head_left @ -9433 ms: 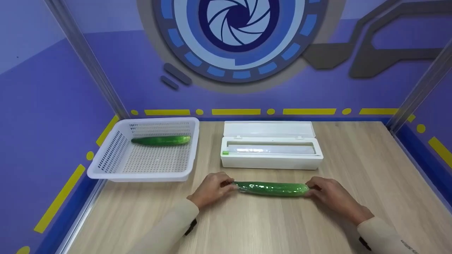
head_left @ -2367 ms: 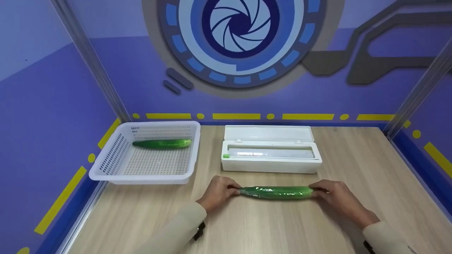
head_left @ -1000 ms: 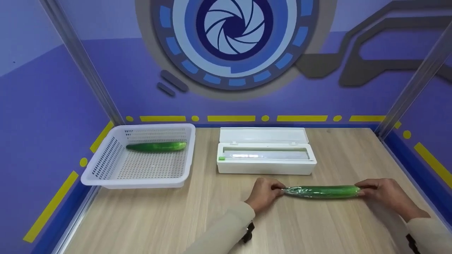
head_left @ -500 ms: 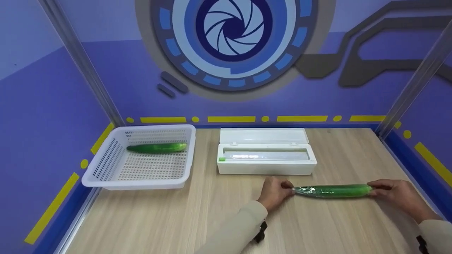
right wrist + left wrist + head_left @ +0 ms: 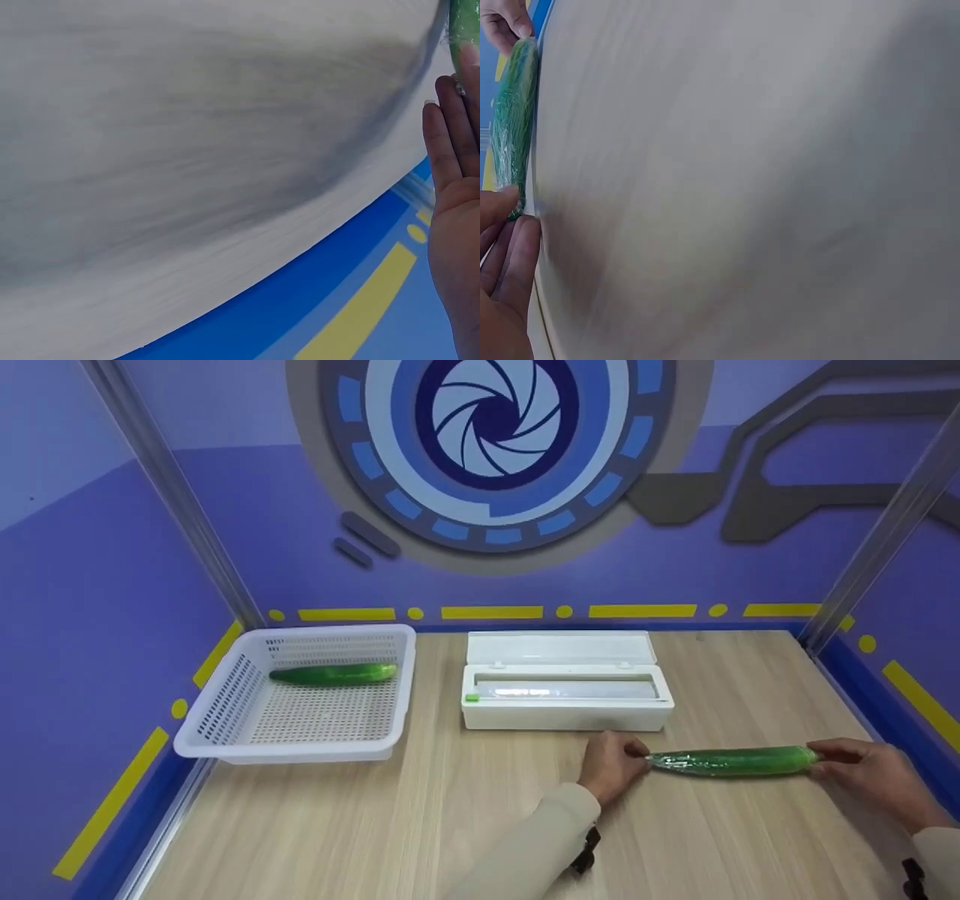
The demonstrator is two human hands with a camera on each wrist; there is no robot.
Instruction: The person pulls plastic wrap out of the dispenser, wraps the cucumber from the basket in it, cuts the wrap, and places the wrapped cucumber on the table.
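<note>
A long green cucumber [image 5: 731, 762] in shiny clear plastic film lies level between my two hands, right of the table's middle. My left hand [image 5: 611, 767] pinches its left end, where the film is gathered. At the other end my right hand [image 5: 874, 776] pinches the tip between thumb and fingers. The left wrist view shows the film creased along the cucumber [image 5: 514, 112], with thumb and fingertips of my left hand [image 5: 506, 262] on its near end. Only a bit of the cucumber [image 5: 465, 22] and part of my right hand [image 5: 457, 180] show in the right wrist view.
Behind the hands stands a white cling film dispenser [image 5: 568, 717], lid up, a film roll inside and a green slider at its left. A white perforated basket [image 5: 292, 751] at the left holds another cucumber [image 5: 334, 675]. Blue walls bound the wooden table [image 5: 337, 832].
Both hands have carried the wrapped cucumber to the right, from in front of the dispenser to near the table's right side. Basket and dispenser stay in place.
</note>
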